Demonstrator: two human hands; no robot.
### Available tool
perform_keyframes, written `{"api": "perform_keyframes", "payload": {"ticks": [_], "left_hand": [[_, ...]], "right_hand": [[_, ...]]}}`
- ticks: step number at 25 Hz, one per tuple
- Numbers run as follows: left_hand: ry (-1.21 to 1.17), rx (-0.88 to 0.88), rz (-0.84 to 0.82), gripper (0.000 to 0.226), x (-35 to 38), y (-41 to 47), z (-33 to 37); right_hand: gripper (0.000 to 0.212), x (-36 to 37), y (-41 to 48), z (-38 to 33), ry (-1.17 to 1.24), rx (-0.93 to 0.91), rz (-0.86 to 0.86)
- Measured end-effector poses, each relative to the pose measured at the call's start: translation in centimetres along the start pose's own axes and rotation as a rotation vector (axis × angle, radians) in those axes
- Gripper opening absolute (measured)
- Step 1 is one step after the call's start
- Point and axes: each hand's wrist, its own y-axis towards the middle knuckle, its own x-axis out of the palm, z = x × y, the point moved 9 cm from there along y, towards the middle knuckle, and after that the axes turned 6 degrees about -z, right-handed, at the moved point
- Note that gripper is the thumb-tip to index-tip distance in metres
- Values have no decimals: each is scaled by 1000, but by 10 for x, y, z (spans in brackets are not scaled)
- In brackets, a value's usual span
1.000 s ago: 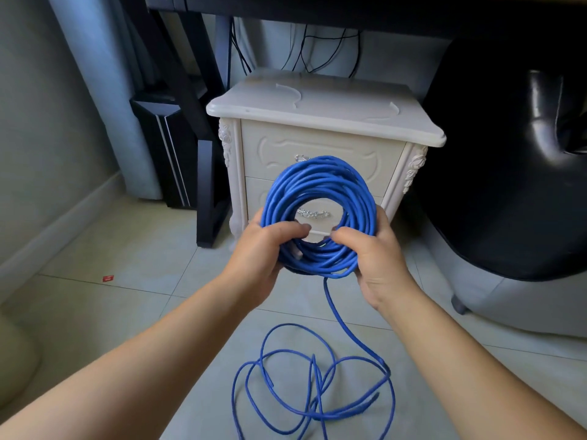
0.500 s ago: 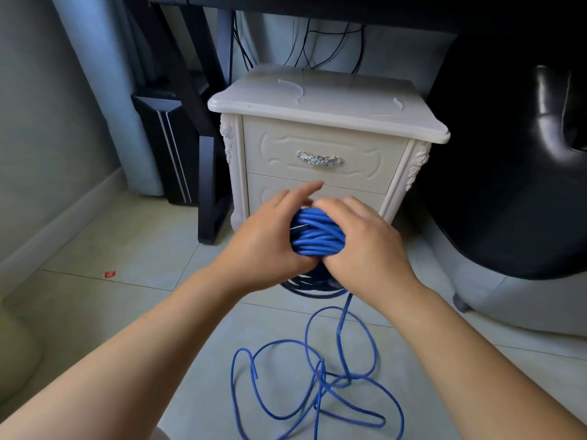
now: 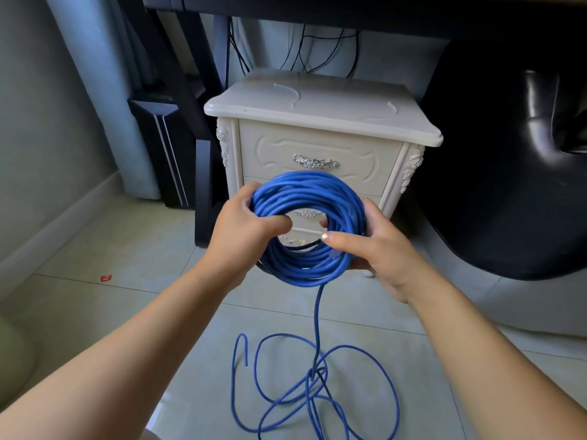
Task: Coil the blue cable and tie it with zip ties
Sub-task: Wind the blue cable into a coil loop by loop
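Before a nightstand, left hand and right hand fingers clamp ring-wound blue cable.

Cream carved nightstand just beyond fingers, two drawers, silver handles; black chair right of fingers; black desk leg left; pale tiled floor below; grey wall far left

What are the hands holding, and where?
Both grip the blue cable coil: the left hand on its left side, the right hand on its right side.
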Motion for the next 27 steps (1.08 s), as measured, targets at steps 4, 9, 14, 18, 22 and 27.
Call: {"api": "perform_keyframes", "payload": {"ticks": [4,9,14,18,22,27], "left_hand": [[-293,-96,53,24,2,3,-12],[-446,-162,-31,23,21,-3,-21],[27,-97,-217,61,22,-1,-10],[335,190,-258,93,26,-2,14],[671,319,-379,87,44,-11,13],[699,283,-238,55,39,-10,15]], "right_hand": [[69,11,6,17,284,-94,210],[52,8,9,32,385,-51,345],[40,-18,9,13,187,-73,408],[55,-2,6,-7,-339,-99,306],[58,26,8,-10,-843,-124,143],[68,22,1,-21,-930,-148,150]]}}
